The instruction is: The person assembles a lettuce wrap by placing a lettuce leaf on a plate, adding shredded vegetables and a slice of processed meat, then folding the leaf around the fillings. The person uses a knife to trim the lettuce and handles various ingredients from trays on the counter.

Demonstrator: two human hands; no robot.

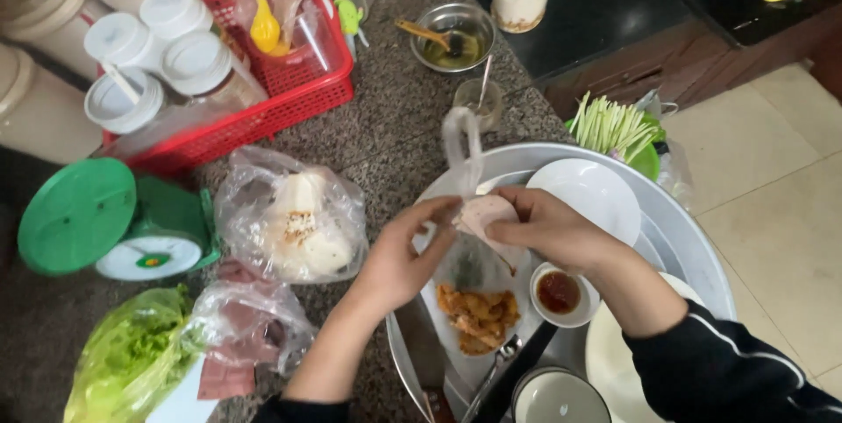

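Left hand [405,256] and right hand [548,228] meet over a large metal tray [693,248]. Between their fingertips: a pale pink slice, possibly sausage [485,214], in a thin clear plastic bag [462,147] that rises above both hands. Both hands are closed in a pinch on slice and bag. Below the hands: fried pieces [475,313]. Under the right wrist: a small bowl of red sauce [559,292].
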